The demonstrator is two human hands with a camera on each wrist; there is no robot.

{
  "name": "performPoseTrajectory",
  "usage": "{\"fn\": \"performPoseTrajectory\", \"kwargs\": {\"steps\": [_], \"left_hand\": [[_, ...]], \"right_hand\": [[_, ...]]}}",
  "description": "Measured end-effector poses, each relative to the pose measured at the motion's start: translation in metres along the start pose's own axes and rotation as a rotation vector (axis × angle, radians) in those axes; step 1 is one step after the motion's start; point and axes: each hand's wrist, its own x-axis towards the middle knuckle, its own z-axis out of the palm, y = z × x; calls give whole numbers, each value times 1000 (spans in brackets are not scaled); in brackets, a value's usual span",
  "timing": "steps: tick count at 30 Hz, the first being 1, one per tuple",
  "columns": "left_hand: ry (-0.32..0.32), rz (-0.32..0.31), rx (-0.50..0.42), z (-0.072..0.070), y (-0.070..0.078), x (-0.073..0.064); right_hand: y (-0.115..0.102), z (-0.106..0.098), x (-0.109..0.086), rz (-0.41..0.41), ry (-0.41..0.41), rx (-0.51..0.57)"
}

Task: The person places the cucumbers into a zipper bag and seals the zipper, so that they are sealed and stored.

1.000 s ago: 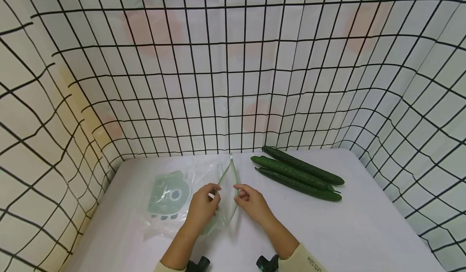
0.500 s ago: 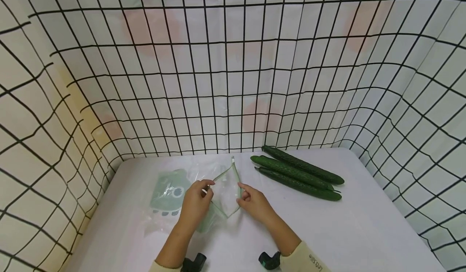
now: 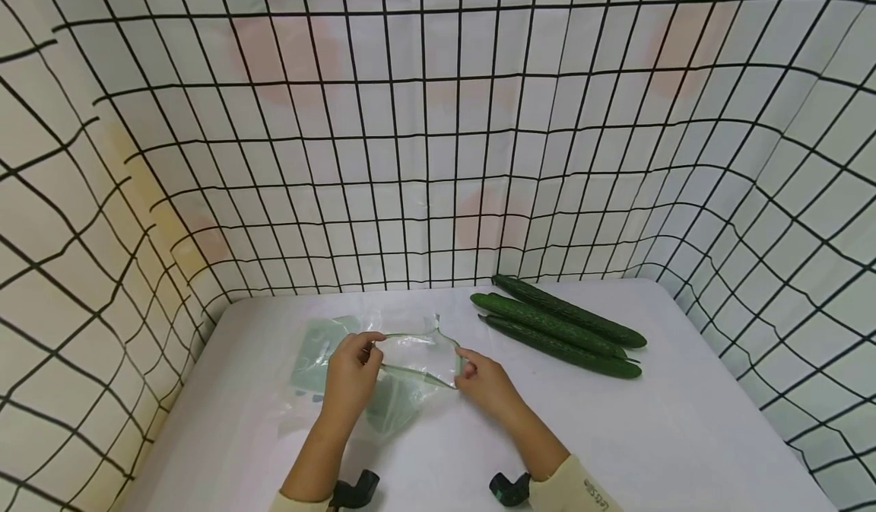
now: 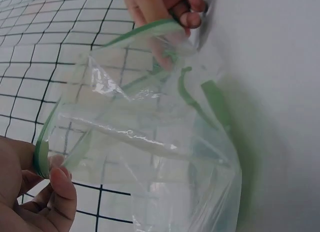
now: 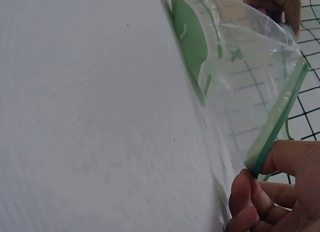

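Observation:
A clear zip bag (image 3: 420, 356) with green edging and a green print is stretched between my two hands, its mouth spread wide. My left hand (image 3: 353, 367) pinches one side of the rim between thumb and fingers. On the opposite side, my right hand (image 3: 487, 381) pinches the green zip edge. In the left wrist view the see-through bag (image 4: 145, 117) hangs creased between both hands. The right wrist view shows the green zip strip (image 5: 280, 117) running up from my right thumb and fingers. Part of the bag lies behind my left hand and forearm.
Several dark green cucumbers (image 3: 554, 329) lie side by side at the back right of the white table (image 3: 616, 436). Flat plastic with a pale green print (image 3: 318, 352) rests left of my left hand. Black grid netting (image 3: 424, 154) encloses the back and sides.
My left hand has moved left and a little up, pulling its side of the rim away. The bag's mouth has gone from a narrow gap to a wide opening. The cucumbers stay put.

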Motion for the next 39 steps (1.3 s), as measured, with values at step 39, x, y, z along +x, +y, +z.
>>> {"fn": "performPoseTrajectory", "kwargs": {"steps": [39], "left_hand": [[-58, -106, -206, 11, 7, -4]], "right_hand": [[-5, -33, 1, -49, 101, 50]]}}
